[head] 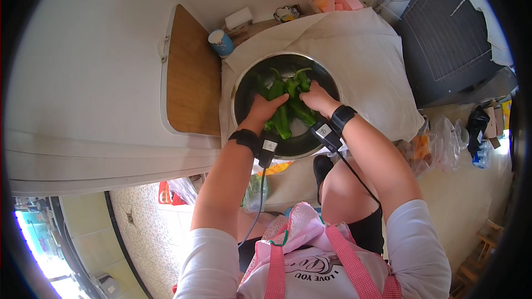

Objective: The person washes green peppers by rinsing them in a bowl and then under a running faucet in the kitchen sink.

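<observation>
A round metal basin [245, 68] with a dark-looking inside stands on a table covered by a pale cloth [365, 62]. Several long green peppers [282, 120] lie in it, over something clear at the bottom that may be water. My left hand [267, 109] is at the basin's left side, its thumb across the peppers and its fingers hidden beneath them. On the right, my right hand [318, 97] grips peppers near their stem ends, with its thumb pointing inward. Each wrist wears a black strap with a small cabled box.
A wooden board [193, 74] leans upright left of the basin, near a blue paper cup [221, 43]. Pink and orange items [343, 1] sit at the back. A dark panel with a wire rack [449, 29] stands at right, above plastic bags [447, 143] on the floor.
</observation>
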Action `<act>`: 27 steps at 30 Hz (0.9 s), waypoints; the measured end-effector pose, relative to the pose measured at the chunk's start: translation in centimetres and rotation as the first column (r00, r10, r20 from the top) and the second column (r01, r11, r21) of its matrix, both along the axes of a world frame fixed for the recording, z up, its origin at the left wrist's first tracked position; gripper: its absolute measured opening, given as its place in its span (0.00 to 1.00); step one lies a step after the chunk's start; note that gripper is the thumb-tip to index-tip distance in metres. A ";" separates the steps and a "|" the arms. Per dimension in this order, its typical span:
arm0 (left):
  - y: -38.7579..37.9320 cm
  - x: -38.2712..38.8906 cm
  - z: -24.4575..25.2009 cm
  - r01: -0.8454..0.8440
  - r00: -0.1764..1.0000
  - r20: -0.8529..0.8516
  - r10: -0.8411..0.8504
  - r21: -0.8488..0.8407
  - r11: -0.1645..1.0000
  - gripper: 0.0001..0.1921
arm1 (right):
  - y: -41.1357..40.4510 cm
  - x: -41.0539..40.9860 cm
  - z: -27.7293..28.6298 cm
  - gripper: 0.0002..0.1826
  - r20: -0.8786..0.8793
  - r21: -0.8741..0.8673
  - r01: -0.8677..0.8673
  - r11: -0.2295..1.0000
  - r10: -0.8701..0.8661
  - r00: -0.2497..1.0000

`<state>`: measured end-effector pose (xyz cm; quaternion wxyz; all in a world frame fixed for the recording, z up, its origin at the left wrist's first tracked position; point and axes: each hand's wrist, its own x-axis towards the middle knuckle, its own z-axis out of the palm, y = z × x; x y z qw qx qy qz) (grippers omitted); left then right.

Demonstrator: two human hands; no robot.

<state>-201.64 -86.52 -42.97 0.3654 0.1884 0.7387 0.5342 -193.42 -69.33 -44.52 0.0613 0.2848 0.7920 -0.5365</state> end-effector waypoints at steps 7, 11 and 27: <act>-1.2 -1.7 -2.2 -0.355 0.901 0.262 0.345 -0.010 0.935 0.29 | -1.1 1.0 3.9 0.44 0.239 0.272 -0.212 0.939 0.147 0.960; -1.5 -0.4 -1.2 -0.176 0.958 0.216 0.191 -0.087 0.981 0.24 | -0.4 1.7 3.5 0.47 0.157 0.212 -0.203 0.956 0.171 0.973; -0.1 0.3 -2.5 -0.116 0.960 -0.273 -0.061 -0.588 0.801 0.28 | -0.2 1.3 -0.1 0.26 0.142 0.353 -0.217 0.910 0.178 0.974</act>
